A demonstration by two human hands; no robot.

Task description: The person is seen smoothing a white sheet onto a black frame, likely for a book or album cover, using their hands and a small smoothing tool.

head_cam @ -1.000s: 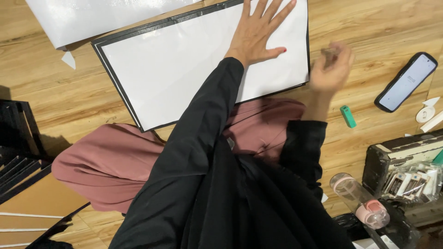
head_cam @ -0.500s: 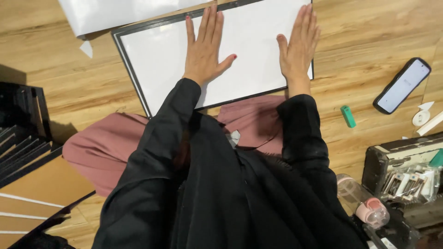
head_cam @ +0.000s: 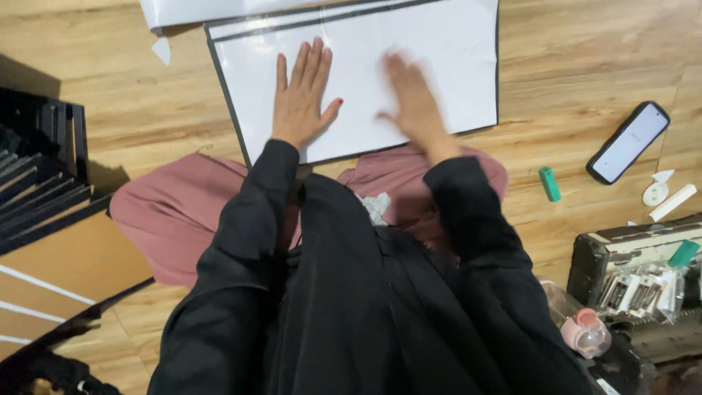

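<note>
Left of the board [head_cam: 468, 44] stand dark frames [head_cam: 36, 183] on the wood floor [head_cam: 146, 110]. The left hand [head_cam: 301, 99] lies flat on the white board, fingers spread. The right hand [head_cam: 413, 102], blurred, rests open beside it. Right of the board lie a green lighter [head_cam: 549, 183] and a phone [head_cam: 628, 142].

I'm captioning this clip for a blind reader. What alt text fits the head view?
Seen from above, a seated person in black sleeves lays the left hand flat on a white sheet in a dark frame on a wooden floor, while the blurred right hand is over the same sheet. A phone and a green marker lie to the right.
</note>
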